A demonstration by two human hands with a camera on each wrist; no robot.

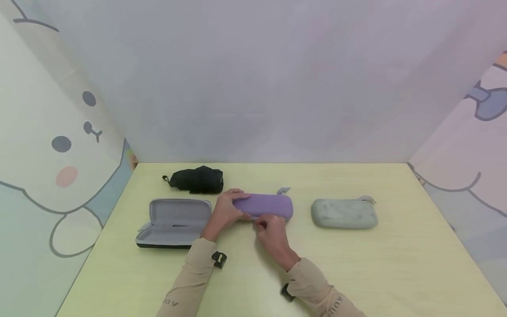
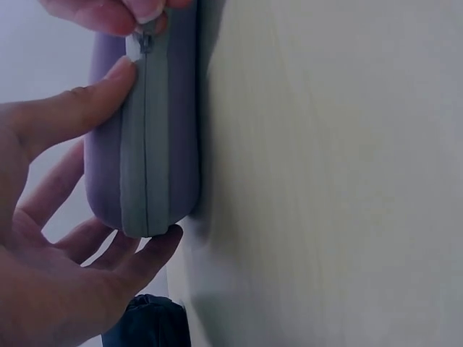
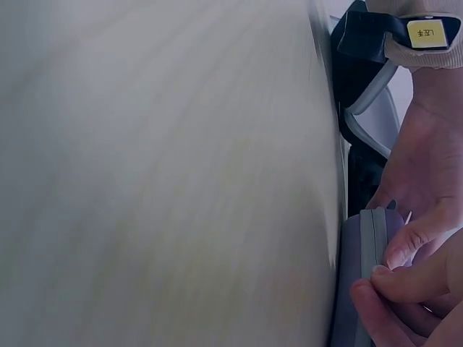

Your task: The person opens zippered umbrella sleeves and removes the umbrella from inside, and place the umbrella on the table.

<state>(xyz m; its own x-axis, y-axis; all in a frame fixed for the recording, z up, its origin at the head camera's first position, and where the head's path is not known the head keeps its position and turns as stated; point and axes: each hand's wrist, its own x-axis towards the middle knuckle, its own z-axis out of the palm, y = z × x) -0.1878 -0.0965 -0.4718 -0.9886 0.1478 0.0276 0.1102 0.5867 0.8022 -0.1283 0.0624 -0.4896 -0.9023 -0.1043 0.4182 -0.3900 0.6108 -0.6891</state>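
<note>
A purple zippered case (image 1: 269, 204) lies on the table, with a grey zipper band (image 2: 146, 159) along its front side. My left hand (image 1: 229, 209) holds its left end, thumb against the zipper side and the other fingers around the end and back. At the front, my right hand (image 1: 273, 233) pinches the small zipper pull (image 2: 147, 42) between thumb and forefinger. In the left wrist view the zipper teeth beside the left thumb are closed. The pull itself is mostly hidden by the right fingertips (image 3: 383, 278).
Left of the hands an open black case with grey lining (image 1: 180, 213) lies on the yellow table (image 1: 416, 264). Behind it is a folded black umbrella (image 1: 200, 179). A pale grey-green case (image 1: 344, 214) sits to the right. White walls rise behind the table.
</note>
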